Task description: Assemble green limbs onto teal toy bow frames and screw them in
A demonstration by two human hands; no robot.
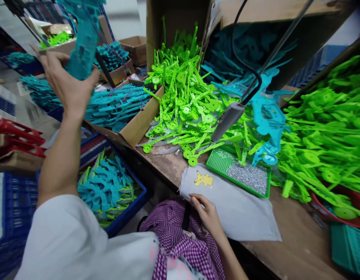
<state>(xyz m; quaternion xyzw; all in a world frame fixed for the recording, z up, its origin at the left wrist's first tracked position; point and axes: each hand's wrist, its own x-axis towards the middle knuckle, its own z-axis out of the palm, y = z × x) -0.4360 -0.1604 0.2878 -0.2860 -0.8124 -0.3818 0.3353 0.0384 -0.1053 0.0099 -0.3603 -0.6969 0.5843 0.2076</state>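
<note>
My left hand (67,83) is raised at the upper left, its thumb and fingers gripping a teal plastic part (83,46) that stands up out of the frame. Low in the middle, my right hand (207,214) rests at the near edge of a grey cloth (241,217) with a yellow cartoon figure on it. Its fingers are curled together; whatever they may pinch is too small to make out. Just beyond the cloth is a green tray (217,161) of small shiny metal pieces. A grey pen-shaped power tool (228,120) hangs above the tray on a black cord.
Bright green plastic parts (182,101) spill from a cardboard box across the bench, with more (328,124) heaped at right. Teal parts (118,105) fill a carton at left. Below the bench, a blue crate (139,198) holds teal and green pieces. A red basket (355,198) stands at far right.
</note>
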